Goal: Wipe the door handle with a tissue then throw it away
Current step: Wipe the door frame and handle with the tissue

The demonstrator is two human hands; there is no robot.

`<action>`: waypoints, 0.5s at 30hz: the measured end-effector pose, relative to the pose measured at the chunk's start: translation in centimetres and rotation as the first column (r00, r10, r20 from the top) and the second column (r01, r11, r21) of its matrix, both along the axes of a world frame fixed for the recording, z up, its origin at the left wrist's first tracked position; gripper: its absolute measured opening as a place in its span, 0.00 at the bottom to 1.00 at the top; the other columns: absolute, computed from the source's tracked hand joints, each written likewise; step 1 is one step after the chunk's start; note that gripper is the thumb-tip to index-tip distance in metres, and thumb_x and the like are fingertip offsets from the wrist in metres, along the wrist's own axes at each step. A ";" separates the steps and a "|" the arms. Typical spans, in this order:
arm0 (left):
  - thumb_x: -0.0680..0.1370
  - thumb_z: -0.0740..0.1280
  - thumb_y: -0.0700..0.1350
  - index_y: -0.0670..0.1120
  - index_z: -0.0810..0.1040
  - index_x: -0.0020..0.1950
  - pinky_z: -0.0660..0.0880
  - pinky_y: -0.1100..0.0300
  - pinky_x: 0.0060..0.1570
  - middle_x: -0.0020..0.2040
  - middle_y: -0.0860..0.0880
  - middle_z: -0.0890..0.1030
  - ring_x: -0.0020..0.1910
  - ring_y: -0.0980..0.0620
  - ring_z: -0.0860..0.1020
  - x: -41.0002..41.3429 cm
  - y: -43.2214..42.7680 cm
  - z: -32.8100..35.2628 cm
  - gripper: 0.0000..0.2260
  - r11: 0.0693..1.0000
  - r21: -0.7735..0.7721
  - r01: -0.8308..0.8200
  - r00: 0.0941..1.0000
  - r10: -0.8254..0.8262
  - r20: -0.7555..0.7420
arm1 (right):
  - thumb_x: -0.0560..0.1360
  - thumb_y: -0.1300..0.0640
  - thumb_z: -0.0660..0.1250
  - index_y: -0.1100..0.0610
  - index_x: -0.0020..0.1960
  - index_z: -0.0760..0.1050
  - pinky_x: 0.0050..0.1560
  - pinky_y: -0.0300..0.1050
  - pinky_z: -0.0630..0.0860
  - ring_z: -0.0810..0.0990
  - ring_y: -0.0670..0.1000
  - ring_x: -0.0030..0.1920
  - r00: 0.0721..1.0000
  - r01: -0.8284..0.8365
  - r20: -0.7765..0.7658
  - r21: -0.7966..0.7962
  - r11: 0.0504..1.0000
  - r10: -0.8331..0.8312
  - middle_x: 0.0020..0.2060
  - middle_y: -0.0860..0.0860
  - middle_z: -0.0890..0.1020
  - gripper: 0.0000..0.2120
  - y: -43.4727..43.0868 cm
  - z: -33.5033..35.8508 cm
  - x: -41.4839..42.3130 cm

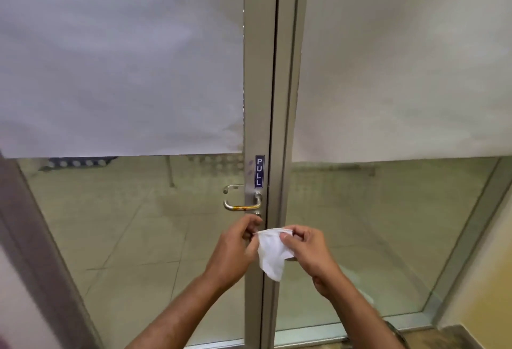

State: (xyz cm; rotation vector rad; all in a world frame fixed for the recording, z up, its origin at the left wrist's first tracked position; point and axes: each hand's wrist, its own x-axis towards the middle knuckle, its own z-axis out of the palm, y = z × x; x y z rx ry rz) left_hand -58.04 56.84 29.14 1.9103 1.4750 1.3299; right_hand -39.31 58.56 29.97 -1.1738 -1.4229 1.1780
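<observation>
Door handle (242, 205): metal lever on left leaf, orange-brown smear along bar, likely wipe target, not yet touched.
Left hand (235, 249): just below handle, fingertips pinching tissue's left top corner.
Tissue (273, 256): white, stretched between both hands, lower part hanging loose; probably being spread or folded for wiping.
Right hand (307, 249): pinching right top edge.
PULL sticker (259, 171) above handle.
</observation>
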 end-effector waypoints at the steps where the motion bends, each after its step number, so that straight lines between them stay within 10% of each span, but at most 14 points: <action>1: 0.79 0.69 0.36 0.57 0.79 0.56 0.75 0.72 0.45 0.43 0.59 0.81 0.46 0.60 0.80 0.6 1.1 0.2 0.15 1.000 -0.016 -0.027 0.999 0.027 0.044 | 0.78 0.64 0.66 0.55 0.47 0.84 0.41 0.47 0.79 0.84 0.50 0.39 1.000 -0.005 0.007 0.004 1.000 0.005 0.39 0.54 0.88 0.10 1.6 0.2 0.3; 10: 0.78 0.69 0.35 0.58 0.78 0.55 0.77 0.70 0.41 0.45 0.50 0.83 0.42 0.59 0.80 1.7 8.5 1.1 0.17 0.973 -0.060 -0.224 0.950 0.232 0.211 | 0.76 0.67 0.70 0.57 0.54 0.76 0.40 0.46 0.84 0.88 0.56 0.46 0.973 -0.056 -0.227 -0.017 0.998 0.050 0.44 0.56 0.88 0.10 10.4 0.3 -1.2; 15: 0.79 0.69 0.37 0.64 0.77 0.53 0.77 0.70 0.39 0.43 0.53 0.81 0.42 0.61 0.80 -0.2 12.5 1.9 0.20 0.970 0.006 -0.245 0.946 0.238 0.219 | 0.73 0.69 0.71 0.55 0.51 0.81 0.43 0.46 0.84 0.87 0.52 0.43 0.996 0.015 -0.087 0.071 0.997 -0.009 0.42 0.51 0.88 0.12 14.2 0.9 -3.5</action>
